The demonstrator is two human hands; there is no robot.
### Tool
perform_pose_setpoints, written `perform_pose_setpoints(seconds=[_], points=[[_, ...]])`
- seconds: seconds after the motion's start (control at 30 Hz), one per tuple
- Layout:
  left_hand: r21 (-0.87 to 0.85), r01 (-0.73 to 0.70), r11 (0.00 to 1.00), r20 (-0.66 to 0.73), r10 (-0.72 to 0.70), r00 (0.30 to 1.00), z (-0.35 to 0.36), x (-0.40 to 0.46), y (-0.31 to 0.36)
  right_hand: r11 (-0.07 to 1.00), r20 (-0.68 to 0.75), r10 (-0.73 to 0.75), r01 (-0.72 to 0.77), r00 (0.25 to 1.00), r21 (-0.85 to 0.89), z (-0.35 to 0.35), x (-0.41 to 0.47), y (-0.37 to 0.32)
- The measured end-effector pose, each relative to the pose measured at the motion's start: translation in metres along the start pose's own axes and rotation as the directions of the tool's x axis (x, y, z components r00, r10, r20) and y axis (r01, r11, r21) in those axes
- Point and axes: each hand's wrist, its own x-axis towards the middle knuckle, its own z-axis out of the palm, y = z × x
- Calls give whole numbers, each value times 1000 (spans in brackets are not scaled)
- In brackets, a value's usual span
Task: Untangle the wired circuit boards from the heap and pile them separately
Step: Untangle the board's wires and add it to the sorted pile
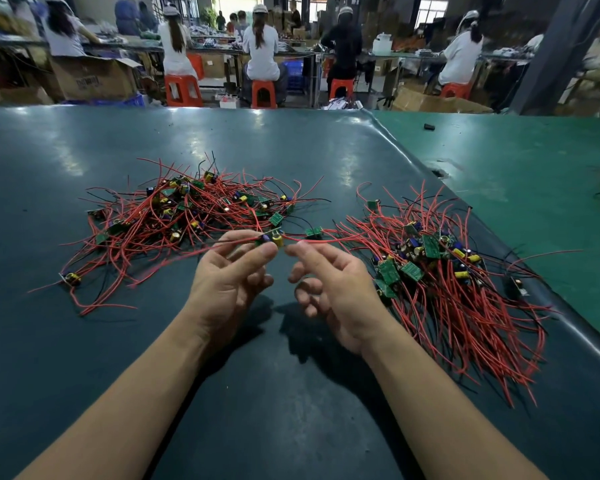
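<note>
A tangled heap of small green circuit boards with red and black wires lies on the dark green table, left of centre. To the right lies a second pile, its red wires running mostly toward me. Between the two, my left hand pinches a small board with a yellow capacitor, raised a little above the table. My right hand pinches that board's red wire just right of it. Another small board sits on the wire beyond my right fingertips.
A loose board with wires lies at the heap's near left. The table's right edge runs diagonally beside the right pile, with a lighter green table beyond. Several seated people work at benches in the background.
</note>
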Motion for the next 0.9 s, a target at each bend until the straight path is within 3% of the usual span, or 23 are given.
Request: perform_pose_setpoints(seconds=[0.2, 0.47, 0.67, 0.9], points=[[231, -68, 970, 149, 34, 988, -1, -2, -11, 993, -138, 42, -26, 990, 116, -2, 3, -1], [162, -19, 987, 139, -4, 990, 1, -3, -12, 998, -168, 22, -10, 986, 69, -3, 5, -1], [376, -265, 888, 117, 238, 964, 1, -3, -14, 995, -139, 76, -66, 987, 78, -3, 5, 1], [492, -296, 818, 91, 291, 953, 6, -7, -15, 1000, -244, 5, -4, 970, 3, -9, 8, 3]])
